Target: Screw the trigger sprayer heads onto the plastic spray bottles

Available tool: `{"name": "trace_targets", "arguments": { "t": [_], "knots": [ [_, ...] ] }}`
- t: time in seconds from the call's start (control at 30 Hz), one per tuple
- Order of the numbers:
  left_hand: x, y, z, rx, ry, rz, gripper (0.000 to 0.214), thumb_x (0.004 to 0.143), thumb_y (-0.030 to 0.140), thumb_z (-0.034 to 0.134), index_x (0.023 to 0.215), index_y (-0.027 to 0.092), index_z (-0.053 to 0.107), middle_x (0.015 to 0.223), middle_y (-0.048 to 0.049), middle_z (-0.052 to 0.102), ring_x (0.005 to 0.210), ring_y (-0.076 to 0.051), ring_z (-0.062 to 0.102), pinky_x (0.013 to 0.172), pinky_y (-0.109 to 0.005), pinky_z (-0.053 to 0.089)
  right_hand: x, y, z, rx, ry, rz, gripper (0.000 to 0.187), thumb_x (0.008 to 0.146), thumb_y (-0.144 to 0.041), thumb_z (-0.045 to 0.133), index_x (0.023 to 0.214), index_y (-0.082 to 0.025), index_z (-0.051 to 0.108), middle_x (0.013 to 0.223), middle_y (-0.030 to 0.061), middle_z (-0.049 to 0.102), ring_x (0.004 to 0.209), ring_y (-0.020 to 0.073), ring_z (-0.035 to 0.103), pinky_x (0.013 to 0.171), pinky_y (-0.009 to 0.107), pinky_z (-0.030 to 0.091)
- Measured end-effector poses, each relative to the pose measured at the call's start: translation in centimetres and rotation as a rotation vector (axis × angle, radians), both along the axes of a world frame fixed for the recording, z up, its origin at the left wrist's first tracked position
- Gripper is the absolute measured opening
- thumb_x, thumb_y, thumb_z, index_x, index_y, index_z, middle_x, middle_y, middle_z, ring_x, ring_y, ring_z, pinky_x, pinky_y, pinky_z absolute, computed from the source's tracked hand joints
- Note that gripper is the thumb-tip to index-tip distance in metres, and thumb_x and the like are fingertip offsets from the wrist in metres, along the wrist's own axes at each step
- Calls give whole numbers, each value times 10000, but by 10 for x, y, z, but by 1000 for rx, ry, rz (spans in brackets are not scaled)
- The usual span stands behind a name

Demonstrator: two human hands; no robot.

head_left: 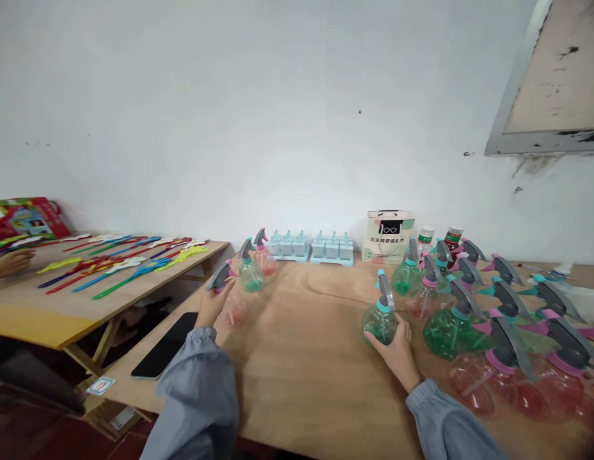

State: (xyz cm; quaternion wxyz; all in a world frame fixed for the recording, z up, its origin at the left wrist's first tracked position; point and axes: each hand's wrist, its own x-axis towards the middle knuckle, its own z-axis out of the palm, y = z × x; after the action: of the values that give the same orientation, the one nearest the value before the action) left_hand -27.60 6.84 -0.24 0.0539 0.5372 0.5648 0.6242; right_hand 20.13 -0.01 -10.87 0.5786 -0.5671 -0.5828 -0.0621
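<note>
My left hand [217,301] is closed around the neck of a pink spray bottle [234,309] with a grey trigger, on the left side of the table. Just behind it stand a green spray bottle [251,275] and another pink spray bottle [265,259]. My right hand [395,345] grips the round body of a green spray bottle [379,319] with a turquoise collar and nozzle. To the right of that hand are several more spray bottles, among them a large green bottle [447,332] and a pink bottle [479,377].
Two pale blue ice-pop moulds [332,259] and a printed paper bag [389,236] stand along the wall. A black phone [166,346] lies near the table's left edge. On the neighbouring table lie colourful flat strips [124,271], with another person's hand [11,263] beside them.
</note>
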Motion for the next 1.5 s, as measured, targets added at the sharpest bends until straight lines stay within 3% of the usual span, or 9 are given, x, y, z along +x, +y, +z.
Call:
{"name": "trace_targets", "arguments": {
  "t": [0.13, 0.3, 0.43, 0.57, 0.77, 0.93, 1.17, 1.37, 1.5],
  "knots": [
    [-5, 12, -5, -12, 49, 25, 609, 708, 654, 632, 1039, 143, 605, 1058, -158, 677, 1075, -322, 632, 1001, -489, 468, -1, 0, 0, -7, -15, 2, 883, 700, -789, 591, 1275, -137, 439, 1112, 155, 542, 1057, 325, 511, 926, 498, 417],
    [-12, 3, -31, -3, 95, 150, 859, 659, 644, 687, 1299, 153, 392, 1393, -212, 454, 1313, -355, 466, 1091, -519, 385, 0, 0, 1, -5, -28, 0, 895, 694, -803, 584, 1271, -132, 446, 1120, 164, 549, 1059, 331, 518, 922, 507, 425],
    [-24, -10, -49, -124, 213, 153, 894, 549, 657, 747, 1220, 155, 436, 1265, -194, 519, 1181, -389, 554, 1023, -565, 437, 1, -1, 2, -12, -54, 2, 904, 694, -808, 581, 1262, -116, 455, 1105, 171, 556, 1045, 337, 527, 902, 506, 442],
    [-31, -4, -40, -120, 276, 29, 714, 600, 636, 704, 1098, 172, 486, 1103, -133, 593, 1092, -354, 595, 1008, -566, 445, 0, -3, 1, -19, -65, 66, 880, 709, -764, 613, 1282, -120, 438, 1126, 171, 556, 1050, 326, 548, 899, 493, 462],
    [-25, 14, -34, -61, 237, -77, 658, 643, 585, 700, 1128, 200, 476, 1229, -124, 569, 1188, -327, 553, 994, -527, 467, 1, -7, 0, -59, -85, 129, 756, 787, -634, 608, 1312, -129, 409, 1115, 166, 582, 1042, 314, 581, 885, 476, 487],
    [-25, 10, -42, -127, 205, -90, 654, 640, 524, 700, 1155, 202, 458, 1242, -129, 569, 1206, -338, 551, 932, -527, 508, 2, -7, -1, -51, -100, 125, 741, 787, -604, 620, 1311, -124, 411, 1123, 178, 593, 1053, 326, 592, 890, 488, 496],
    [-19, 6, -33, -134, 131, -161, 681, 636, 480, 718, 1197, 213, 439, 1299, -136, 560, 1228, -323, 553, 968, -523, 506, 0, -6, -2, -63, -70, 146, 728, 770, -591, 645, 1295, -139, 420, 1117, 170, 607, 1035, 319, 611, 879, 489, 513],
    [-8, 5, -34, -136, 67, -141, 786, 608, 486, 743, 1261, 210, 405, 1355, -152, 512, 1276, -334, 518, 1046, -536, 447, -2, -8, -1, -46, -19, 182, 792, 769, -568, 666, 1356, -140, 352, 1226, 198, 570, 1104, 319, 602, 915, 494, 515],
    [1, -13, -35, -16, 18, 106, 875, 642, 545, 713, 1341, 173, 340, 1425, -201, 421, 1304, -362, 477, 1024, -545, 444, -3, -10, 0, -62, -10, 186, 800, 758, -555, 681, 1354, -147, 338, 1245, 199, 555, 1125, 326, 594, 927, 504, 513]
  ]
}}
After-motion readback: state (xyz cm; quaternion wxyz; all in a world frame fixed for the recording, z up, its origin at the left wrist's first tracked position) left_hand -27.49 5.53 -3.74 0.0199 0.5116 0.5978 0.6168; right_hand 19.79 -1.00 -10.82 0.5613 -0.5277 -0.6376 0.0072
